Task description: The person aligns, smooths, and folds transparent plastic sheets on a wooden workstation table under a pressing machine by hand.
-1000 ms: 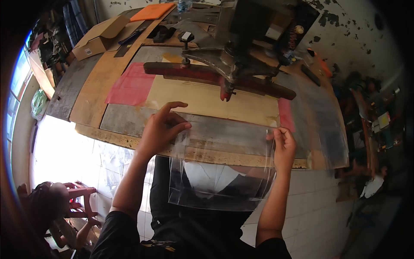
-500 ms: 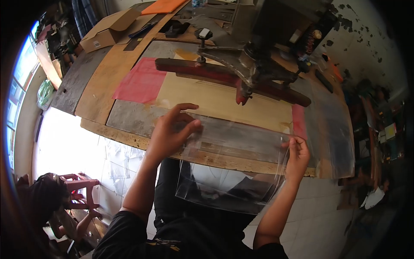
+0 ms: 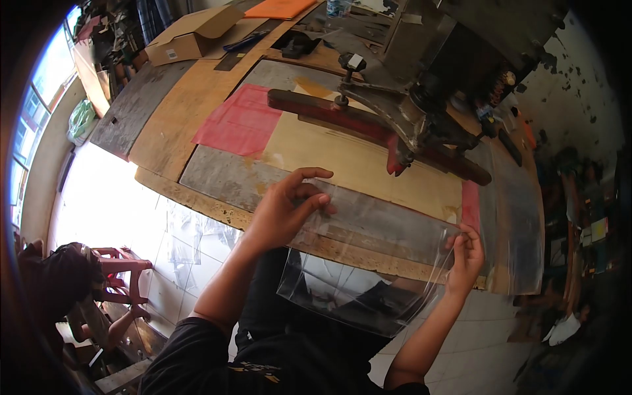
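Plastic sheet: a clear plastic sheet (image 3: pixel 374 262) spans the space between the two hands, its upper part over the near edge of the tabletop (image 3: pixel 168 128), its lower part hanging in front of the person's dark clothes.
Left hand: the left hand (image 3: pixel 289 207) is curved at the sheet's upper left, forefinger stretched out and apart from the thumb; whether it pinches the plastic, I cannot tell.
Right hand: the right hand (image 3: pixel 466 258) pinches the sheet's right edge between thumb and fingers.
Middle of the tabletop: a cream panel (image 3: pixel 355 158) lies between a larger red patch (image 3: pixel 240 120) on the left and a smaller one on the right.
Metal bar: a dark and red metal bar (image 3: pixel 329 117) on a heavy frame stands across the panel.
Far left: an open cardboard box (image 3: pixel 194 36), near an orange flat piece (image 3: pixel 280 8).
Lower left: another person sits near a red stool (image 3: pixel 125 266).
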`<state>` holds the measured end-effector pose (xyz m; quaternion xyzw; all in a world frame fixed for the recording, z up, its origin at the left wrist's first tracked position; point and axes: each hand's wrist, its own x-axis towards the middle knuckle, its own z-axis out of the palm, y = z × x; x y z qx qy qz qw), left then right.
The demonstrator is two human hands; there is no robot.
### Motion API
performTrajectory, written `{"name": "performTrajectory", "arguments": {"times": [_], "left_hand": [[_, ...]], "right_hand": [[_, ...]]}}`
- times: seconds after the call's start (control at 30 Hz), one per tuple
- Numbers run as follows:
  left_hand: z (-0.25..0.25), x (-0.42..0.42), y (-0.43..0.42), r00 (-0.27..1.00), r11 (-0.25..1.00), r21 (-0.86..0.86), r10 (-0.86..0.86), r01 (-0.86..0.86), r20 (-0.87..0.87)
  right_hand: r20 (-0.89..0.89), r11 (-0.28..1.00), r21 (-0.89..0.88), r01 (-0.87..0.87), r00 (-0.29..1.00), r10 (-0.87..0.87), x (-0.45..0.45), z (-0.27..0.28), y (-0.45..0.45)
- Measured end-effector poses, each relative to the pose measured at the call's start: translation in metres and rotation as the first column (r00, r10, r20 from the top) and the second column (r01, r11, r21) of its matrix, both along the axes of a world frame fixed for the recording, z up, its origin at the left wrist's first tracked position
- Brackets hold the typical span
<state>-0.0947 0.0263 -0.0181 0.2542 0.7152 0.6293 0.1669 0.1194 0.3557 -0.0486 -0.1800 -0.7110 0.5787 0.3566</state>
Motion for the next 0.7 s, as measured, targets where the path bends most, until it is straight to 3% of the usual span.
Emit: {"name": "performTrajectory", "arguments": {"times": [0.17, 0.7], "left_hand": [[-0.008, -0.001, -0.002, 0.993, 0.982, 0.172, -0.093, 0.079, 0.078], [-0.01, -0.003, -0.001, 0.994, 0.975, 0.205, -0.098, 0.086, 0.047]], "right_hand": [[0.079, 0.999, 0.005, -0.052, 0.996, 0.051, 0.001, 0.007, -0.005], [0.024, 0.981, 0.092, -0.169, 0.986, 0.167, 0.002, 0.0, -0.003]]}}
